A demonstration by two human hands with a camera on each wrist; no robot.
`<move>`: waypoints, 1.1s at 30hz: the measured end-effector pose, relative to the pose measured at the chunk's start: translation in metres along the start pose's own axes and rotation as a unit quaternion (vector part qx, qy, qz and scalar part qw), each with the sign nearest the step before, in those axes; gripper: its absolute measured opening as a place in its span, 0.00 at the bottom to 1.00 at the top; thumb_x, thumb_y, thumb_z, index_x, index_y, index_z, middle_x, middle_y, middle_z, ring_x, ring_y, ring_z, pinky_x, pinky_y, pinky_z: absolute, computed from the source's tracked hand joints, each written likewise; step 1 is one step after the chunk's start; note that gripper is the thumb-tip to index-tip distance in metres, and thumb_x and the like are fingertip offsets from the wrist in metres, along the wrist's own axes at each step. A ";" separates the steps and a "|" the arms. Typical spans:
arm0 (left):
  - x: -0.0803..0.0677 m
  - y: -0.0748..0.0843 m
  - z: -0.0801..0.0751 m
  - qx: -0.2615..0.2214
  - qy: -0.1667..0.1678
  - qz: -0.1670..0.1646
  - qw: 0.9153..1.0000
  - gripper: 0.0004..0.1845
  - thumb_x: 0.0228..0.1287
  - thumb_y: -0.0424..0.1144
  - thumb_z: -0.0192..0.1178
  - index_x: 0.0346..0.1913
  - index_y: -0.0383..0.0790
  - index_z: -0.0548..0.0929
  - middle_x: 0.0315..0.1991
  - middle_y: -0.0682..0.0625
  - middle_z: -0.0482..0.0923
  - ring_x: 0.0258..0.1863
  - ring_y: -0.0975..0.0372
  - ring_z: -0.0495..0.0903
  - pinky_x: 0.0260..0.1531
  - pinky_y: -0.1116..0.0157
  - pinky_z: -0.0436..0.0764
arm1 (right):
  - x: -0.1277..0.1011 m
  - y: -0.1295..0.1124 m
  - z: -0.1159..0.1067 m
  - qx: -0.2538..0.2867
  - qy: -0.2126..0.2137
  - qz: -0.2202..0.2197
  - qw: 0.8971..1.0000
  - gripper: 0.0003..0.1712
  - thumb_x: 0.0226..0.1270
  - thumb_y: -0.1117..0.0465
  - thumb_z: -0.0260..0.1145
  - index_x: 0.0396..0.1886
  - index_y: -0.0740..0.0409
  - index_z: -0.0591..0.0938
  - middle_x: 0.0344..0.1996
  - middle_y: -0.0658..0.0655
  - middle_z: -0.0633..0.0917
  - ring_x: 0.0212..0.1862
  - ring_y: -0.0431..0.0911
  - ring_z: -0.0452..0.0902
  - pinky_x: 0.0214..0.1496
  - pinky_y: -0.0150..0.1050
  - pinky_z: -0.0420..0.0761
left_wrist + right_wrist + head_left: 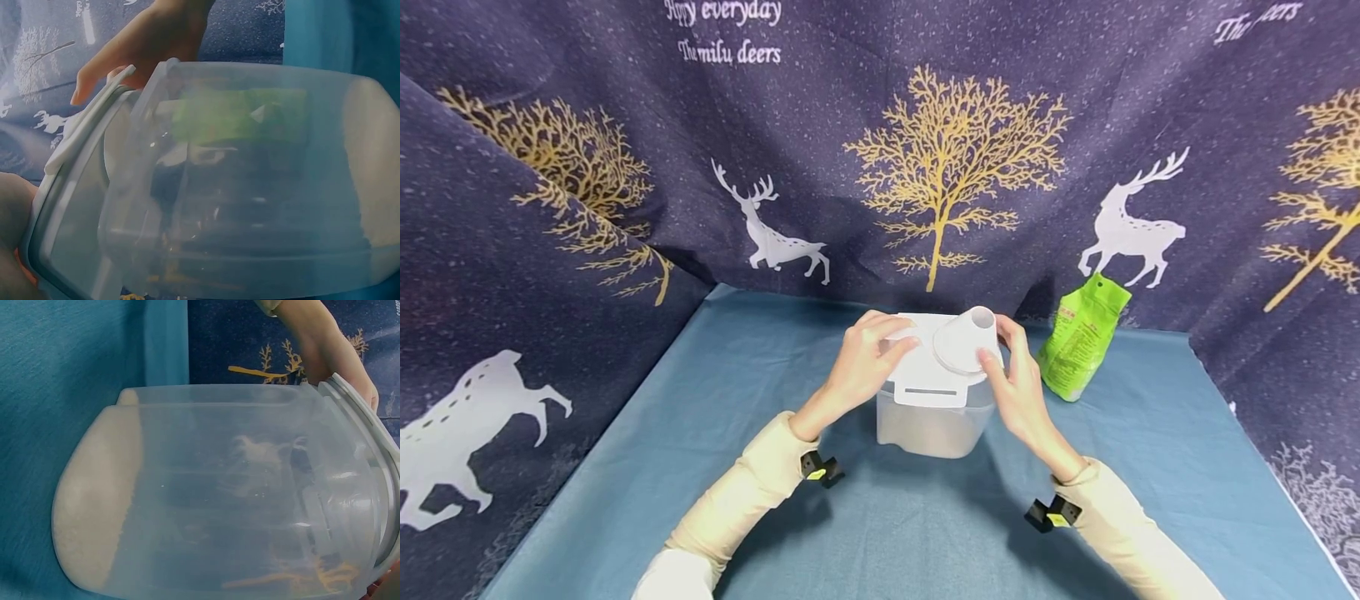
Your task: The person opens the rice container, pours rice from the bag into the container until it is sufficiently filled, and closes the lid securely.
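Note:
A clear plastic storage box (932,429) stands upright near the back middle of the table, with white, fine-looking contents (94,500) in its bottom. Over its mouth lies a white lid (917,367) with a slotted front flap. On the lid's right part rises a white cone-shaped spout (964,343), open at its tip. My left hand (865,358) grips the lid's left side, thumb and fingers on its top. With fingers round the right edge, my right hand (1021,396) holds the lid, thumb against the base of the spout.
A bright green bag (1084,337) leans at the back right, near the cloth backdrop (970,183) with deer and trees. Blue cloth (880,533) covers the table. Each sleeve carries a small black wrist device.

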State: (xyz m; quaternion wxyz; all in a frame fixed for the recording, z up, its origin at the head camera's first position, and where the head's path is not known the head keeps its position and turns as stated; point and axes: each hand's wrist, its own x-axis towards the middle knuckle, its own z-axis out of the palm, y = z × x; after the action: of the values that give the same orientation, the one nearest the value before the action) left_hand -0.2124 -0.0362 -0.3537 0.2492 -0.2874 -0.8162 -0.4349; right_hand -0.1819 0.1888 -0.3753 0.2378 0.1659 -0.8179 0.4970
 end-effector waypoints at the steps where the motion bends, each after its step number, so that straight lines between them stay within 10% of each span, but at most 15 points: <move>1: 0.000 -0.001 -0.001 0.000 0.004 0.000 1.000 0.10 0.60 0.38 0.66 0.42 0.37 0.88 0.42 0.46 0.87 0.45 0.57 0.80 0.44 0.60 0.79 | 0.000 0.001 0.000 0.007 0.000 0.002 1.000 0.25 0.74 0.63 0.52 0.68 0.60 0.64 0.63 0.63 0.74 0.66 0.52 0.68 0.61 0.22 0.63; 9: 0.001 -0.005 -0.005 0.005 0.018 -0.006 1.000 0.11 0.60 0.38 0.66 0.43 0.36 0.88 0.41 0.45 0.87 0.42 0.56 0.80 0.40 0.60 0.78 | -0.002 0.005 0.003 0.017 0.014 0.029 0.999 0.26 0.80 0.52 0.35 0.70 0.58 0.63 0.63 0.65 0.74 0.66 0.54 0.67 0.63 0.21 0.59; 24: 0.004 -0.014 -0.015 0.012 0.045 -0.029 0.998 0.12 0.58 0.37 0.68 0.43 0.35 0.88 0.40 0.43 0.87 0.43 0.54 0.81 0.41 0.58 0.79 | -0.004 0.012 0.005 0.000 -0.028 0.076 0.997 0.23 0.80 0.57 0.40 0.69 0.60 0.61 0.66 0.65 0.72 0.70 0.57 0.65 0.67 0.53 0.65; 33: 0.004 -0.022 -0.021 0.012 0.065 -0.051 0.996 0.12 0.59 0.37 0.66 0.44 0.34 0.87 0.40 0.43 0.87 0.43 0.53 0.81 0.41 0.57 0.81 | -0.003 0.016 0.007 -0.046 -0.062 0.114 0.990 0.22 0.77 0.63 0.44 0.67 0.63 0.65 0.65 0.65 0.72 0.67 0.58 0.69 0.67 0.53 0.68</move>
State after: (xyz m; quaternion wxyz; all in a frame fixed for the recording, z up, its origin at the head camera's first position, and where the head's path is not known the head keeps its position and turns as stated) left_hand -0.2268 -0.0631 -0.3530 0.2827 -0.2133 -0.8172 -0.4548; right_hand -0.1892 0.1900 -0.3909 0.1353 0.0908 -0.8667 0.4715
